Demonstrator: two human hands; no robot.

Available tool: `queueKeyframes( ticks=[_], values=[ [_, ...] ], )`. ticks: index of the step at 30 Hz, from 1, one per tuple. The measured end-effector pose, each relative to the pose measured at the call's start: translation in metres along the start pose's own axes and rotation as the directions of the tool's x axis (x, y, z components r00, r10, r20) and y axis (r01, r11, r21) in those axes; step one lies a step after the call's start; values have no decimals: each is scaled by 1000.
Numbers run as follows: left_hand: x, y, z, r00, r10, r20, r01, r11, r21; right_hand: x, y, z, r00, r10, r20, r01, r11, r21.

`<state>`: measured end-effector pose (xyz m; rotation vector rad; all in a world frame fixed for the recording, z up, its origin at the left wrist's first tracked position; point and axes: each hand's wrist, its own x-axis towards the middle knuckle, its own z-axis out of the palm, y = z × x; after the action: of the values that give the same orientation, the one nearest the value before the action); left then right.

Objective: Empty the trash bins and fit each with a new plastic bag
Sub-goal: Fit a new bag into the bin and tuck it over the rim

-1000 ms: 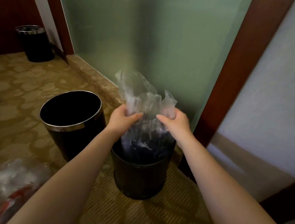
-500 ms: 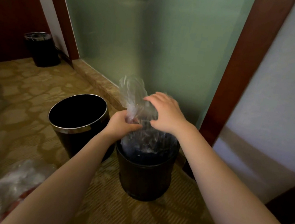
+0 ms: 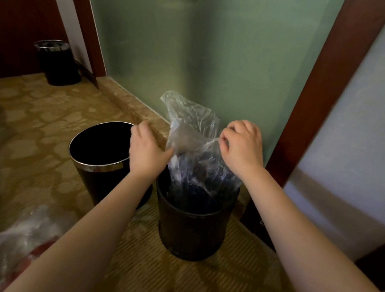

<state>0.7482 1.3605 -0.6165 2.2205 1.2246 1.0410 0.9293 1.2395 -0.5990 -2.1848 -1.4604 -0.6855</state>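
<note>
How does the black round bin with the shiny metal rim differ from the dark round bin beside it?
The metal-rimmed black bin is unlined, its inside bare; the dark bin has a clear plastic bag rising from its mouth, held by the left hand and right hand. The metal-rimmed bin's top edge is bright; the dark bin's is dull. Both stand upright on the patterned carpet.
</note>
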Motion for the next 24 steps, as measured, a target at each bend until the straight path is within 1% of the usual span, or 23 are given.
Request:
queueKeyframes(
  ticks=[1,2,3,4,5,6,8,9,10,11,12,14,15,17,20,22,24],
  values=[
    [1,10,1,987,153,-40,-151,988,40,-1,-1,0,999,-25,-38,25,1000,6],
    [4,17,3,952,300,-62,-294,951,90,-1,-2,-1,996,-58,-68,59,998,18],
    [7,24,4,900,433,-59,-422,896,139,-1,-4,-2,991,-97,-89,100,994,36],
    [8,31,5,849,528,-15,-517,837,176,-1,-6,-4,985,-140,-104,146,988,59],
    [8,36,6,809,586,48,-583,788,199,-2,-8,-8,978,-180,-108,189,979,77],
    [7,39,7,780,616,112,-624,751,217,-4,-10,-12,972,-215,-94,224,970,98],
    [7,40,9,735,641,220,-678,685,267,-9,-11,-22,961,-276,-28,277,951,135],
    [7,37,11,717,640,277,-697,651,301,-13,-12,-28,950,-310,39,301,941,154],
    [6,33,12,703,630,330,-711,619,333,-16,-12,-34,930,-337,144,312,935,171],
    [6,27,12,690,625,365,-724,593,352,-21,-12,-37,893,-351,282,315,935,166],
    [4,23,10,674,620,401,-739,575,352,-26,-11,-39,840,-358,408,327,934,145],
    [-3,16,2,653,582,484,-754,560,344,-36,-9,-39,744,-314,589,324,942,92],
    [-6,12,-1,654,548,521,-752,550,364,-40,-6,-38,707,-288,646,311,947,81],
    [-14,3,-9,657,491,572,-748,520,413,-47,-3,-36,657,-274,703,337,940,52],
    [-30,-10,-21,631,470,617,-765,510,394,-62,0,-30,607,-251,754,365,931,17],
    [-42,-24,-25,611,510,605,-785,485,384,-77,0,-26,598,-303,742,398,916,54],
    [-56,-36,-30,588,559,585,-806,468,363,-91,0,-24,606,-369,705,437,895,92]
  ],
)
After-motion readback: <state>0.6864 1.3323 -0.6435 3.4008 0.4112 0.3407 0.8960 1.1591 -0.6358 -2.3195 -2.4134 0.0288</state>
